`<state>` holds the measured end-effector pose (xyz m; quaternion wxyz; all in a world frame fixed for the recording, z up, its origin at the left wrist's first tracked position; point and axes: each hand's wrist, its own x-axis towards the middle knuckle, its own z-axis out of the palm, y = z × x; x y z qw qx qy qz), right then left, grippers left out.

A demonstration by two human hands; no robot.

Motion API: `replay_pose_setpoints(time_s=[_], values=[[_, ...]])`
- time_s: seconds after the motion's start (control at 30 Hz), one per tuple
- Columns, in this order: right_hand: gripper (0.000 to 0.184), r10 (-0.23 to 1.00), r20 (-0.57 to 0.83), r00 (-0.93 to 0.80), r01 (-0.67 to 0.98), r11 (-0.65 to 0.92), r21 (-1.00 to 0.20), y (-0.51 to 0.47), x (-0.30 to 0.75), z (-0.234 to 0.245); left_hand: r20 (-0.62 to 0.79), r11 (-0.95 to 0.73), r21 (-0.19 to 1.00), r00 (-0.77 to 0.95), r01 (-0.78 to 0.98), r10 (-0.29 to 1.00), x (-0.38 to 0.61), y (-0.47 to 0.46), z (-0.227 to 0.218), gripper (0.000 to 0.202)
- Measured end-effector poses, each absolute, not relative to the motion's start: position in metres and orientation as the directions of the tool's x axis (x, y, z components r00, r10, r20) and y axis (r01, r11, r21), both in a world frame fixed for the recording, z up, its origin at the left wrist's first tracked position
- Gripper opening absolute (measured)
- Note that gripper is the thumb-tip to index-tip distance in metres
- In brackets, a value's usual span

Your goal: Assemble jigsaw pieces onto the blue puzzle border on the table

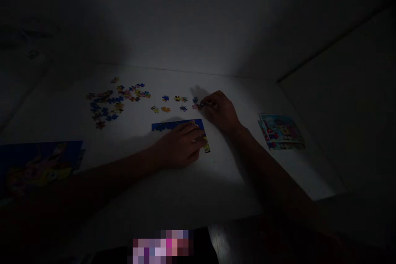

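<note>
The scene is dim. Partly joined puzzle edging (161,126), mostly blue, lies on the white table in front of me. My left hand (181,145) rests over its right part with fingers stretched across it, hiding some of it. A yellow section (207,147) shows beyond those fingertips. Just behind and to the right, my right hand (221,110) has its fingers pinched together on a small dark puzzle piece (201,103). Close by the fingertips lie a blue piece (195,99) and a pink piece (194,107). Several loose pieces, including an orange one (166,109), form rough rows to the left.
A larger pile of loose puzzle pieces (107,105) spreads over the table's back left. A blue picture sheet or puzzle (43,161) lies at the left, partly behind my left forearm. Colourful picture cards (281,131) lie at the right. A wall (185,20) rises behind the table.
</note>
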<state>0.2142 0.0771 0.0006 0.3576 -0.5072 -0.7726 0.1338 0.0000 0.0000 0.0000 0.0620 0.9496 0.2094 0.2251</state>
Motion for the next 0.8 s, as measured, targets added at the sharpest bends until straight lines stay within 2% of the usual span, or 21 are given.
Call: replay_pose_setpoints(time_s=[0.1, 0.3, 0.57, 0.8], values=[[0.016, 0.842, 0.408, -0.352, 0.681, 0.529, -0.505, 0.0761, 0.2136, -0.0071, 0.393, -0.901, 0.21, 0.811, 0.379, 0.433, 0.0003, -0.0001, 0.0005, 0.027], [0.015, 0.818, 0.396, -0.418, 0.681, 0.57, -0.459, 0.0737, 0.2173, -0.0051, 0.371, -0.882, 0.205, 0.8, 0.425, 0.472, 0.0003, -0.0006, 0.002, 0.032], [0.007, 0.809, 0.416, -0.416, 0.668, 0.582, -0.463, 0.0764, 0.2202, -0.0105, 0.371, -0.882, 0.208, 0.801, 0.422, 0.47, 0.0007, -0.0002, 0.0012, 0.032], [0.011, 0.824, 0.417, -0.382, 0.656, 0.56, -0.505, 0.0764, 0.2194, -0.0117, 0.375, -0.877, 0.198, 0.793, 0.437, 0.48, -0.0008, -0.0005, 0.0026, 0.033]])
